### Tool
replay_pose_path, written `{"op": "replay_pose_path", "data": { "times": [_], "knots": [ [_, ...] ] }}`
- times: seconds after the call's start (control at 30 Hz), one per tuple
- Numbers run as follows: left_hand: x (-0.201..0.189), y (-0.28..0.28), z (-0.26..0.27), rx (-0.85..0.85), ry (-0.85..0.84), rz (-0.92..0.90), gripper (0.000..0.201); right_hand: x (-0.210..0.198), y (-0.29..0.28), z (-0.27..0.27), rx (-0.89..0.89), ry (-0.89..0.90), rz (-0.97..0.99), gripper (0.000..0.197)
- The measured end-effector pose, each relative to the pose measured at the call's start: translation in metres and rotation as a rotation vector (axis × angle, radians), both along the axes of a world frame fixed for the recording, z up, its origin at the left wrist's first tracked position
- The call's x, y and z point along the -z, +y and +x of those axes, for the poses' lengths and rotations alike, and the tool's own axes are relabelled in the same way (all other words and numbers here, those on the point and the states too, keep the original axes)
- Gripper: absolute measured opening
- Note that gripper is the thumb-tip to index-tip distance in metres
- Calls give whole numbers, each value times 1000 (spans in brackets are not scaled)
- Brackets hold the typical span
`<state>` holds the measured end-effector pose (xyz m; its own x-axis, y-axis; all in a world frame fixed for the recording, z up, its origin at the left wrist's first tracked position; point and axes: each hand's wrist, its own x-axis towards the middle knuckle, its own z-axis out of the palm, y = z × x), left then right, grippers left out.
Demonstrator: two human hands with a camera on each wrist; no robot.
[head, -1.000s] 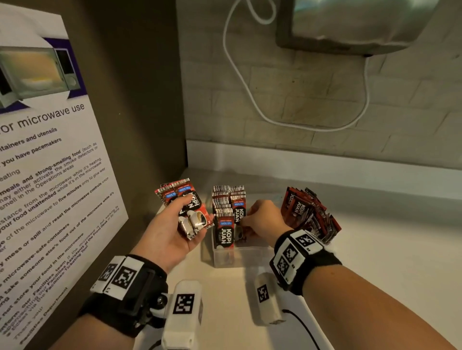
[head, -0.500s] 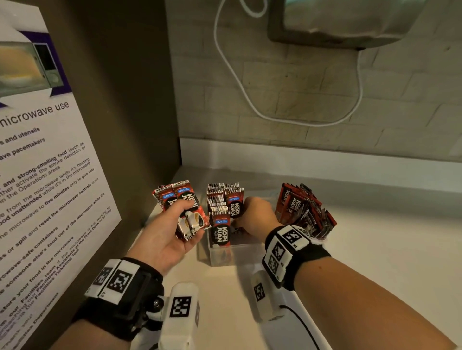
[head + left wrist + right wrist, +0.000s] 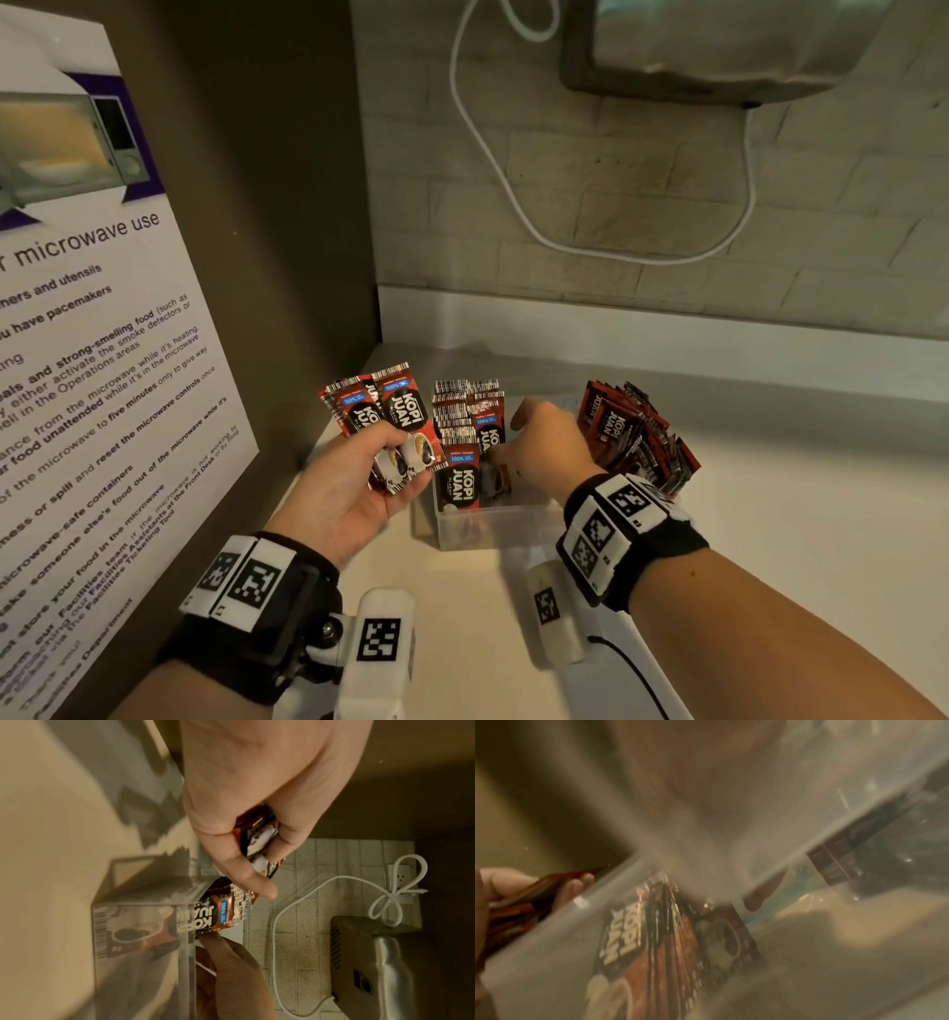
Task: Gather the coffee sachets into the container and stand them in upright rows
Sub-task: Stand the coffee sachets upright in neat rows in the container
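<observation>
My left hand [image 3: 339,493], at seven o'clock from the container [image 3: 493,524], gripped a fan of sachets [image 3: 390,416] between thumb and fingers. My right hand [image 3: 549,447] reached down into the clear container from its five o'clock side; whether those fingers pinched anything, I could not tell. Rows of sachets [image 3: 464,421] stood upright in its left part. A loose pile [image 3: 631,431] lay at three o'clock, just beside it.
</observation>
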<state>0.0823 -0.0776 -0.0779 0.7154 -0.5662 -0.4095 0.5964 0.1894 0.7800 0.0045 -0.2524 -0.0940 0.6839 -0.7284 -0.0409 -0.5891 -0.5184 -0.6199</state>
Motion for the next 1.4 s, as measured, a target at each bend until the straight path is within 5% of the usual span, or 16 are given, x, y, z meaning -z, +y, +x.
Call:
{"op": "replay_pose_path", "data": {
  "times": [0.13, 0.3, 0.53, 0.67, 0.83, 0.97, 1.07, 1.2, 1.4],
  "knots": [
    [-1, -1, -1, -2, -17, -7, 27, -17, -5, -11, 64, -200, 68, 44],
    [-4, -6, -9, 57, -75, -5, 29, -44, 3, -27, 49, -486, 212, 23],
    [-10, -15, -20, 132, -172, -3, 19, -59, 24, -32, -129, -448, 458, 30],
    [-10, -16, -24, 147, -217, -5, 23, -57, 35, -28, -207, -405, 490, 12],
    [-8, -9, -16, 89, -169, -58, 21, -59, 12, -33, 77, -593, 405, 10],
    [-5, -5, -11, 46, -110, -92, 14, -46, -2, -32, 123, -325, 379, 2],
    [-4, -7, -13, 40, -102, -86, 11, -31, 1, -26, 43, -51, 427, 17],
    [-4, -6, -13, 40, -107, -90, 10, -17, 6, -15, -8, 105, 480, 25],
    [-1, -2, -10, 31, -99, -107, 13, -10, 3, -4, -67, 344, 273, 29]
  ]
}}
